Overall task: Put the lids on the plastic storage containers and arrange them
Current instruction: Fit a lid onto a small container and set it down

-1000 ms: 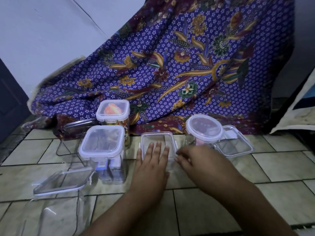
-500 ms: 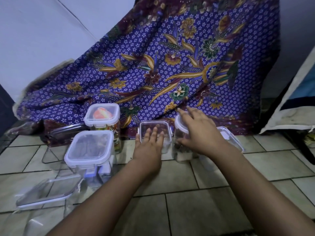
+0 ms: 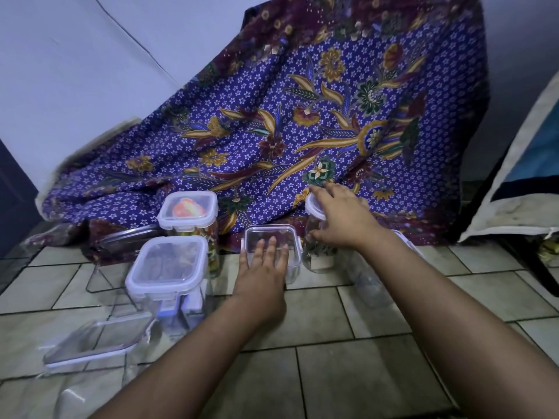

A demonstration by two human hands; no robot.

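Note:
My left hand (image 3: 263,269) lies flat, fingers apart, against the near side and lid of a small clear square container (image 3: 272,240). My right hand (image 3: 341,220) is cupped over the round white lid of a tall clear jar (image 3: 317,255) and grips it. To the left stand a lidded square container (image 3: 169,267) and, behind it, a taller lidded one holding something orange (image 3: 187,208). A loose clear lid (image 3: 96,340) rests on an open container at the lower left. Another lid (image 3: 406,240) is partly hidden behind my right forearm.
A purple floral cloth (image 3: 287,131) drapes down to the tiled floor (image 3: 332,373) just behind the containers. A low clear tray (image 3: 127,240) sits at the back left. A cushion edge (image 3: 514,192) stands at the right, a dark door (image 3: 12,201) at the left.
The round jar, first untouched behind my right hand, is now gripped from above and stands farther back beside the small square container. My left hand stays on that container.

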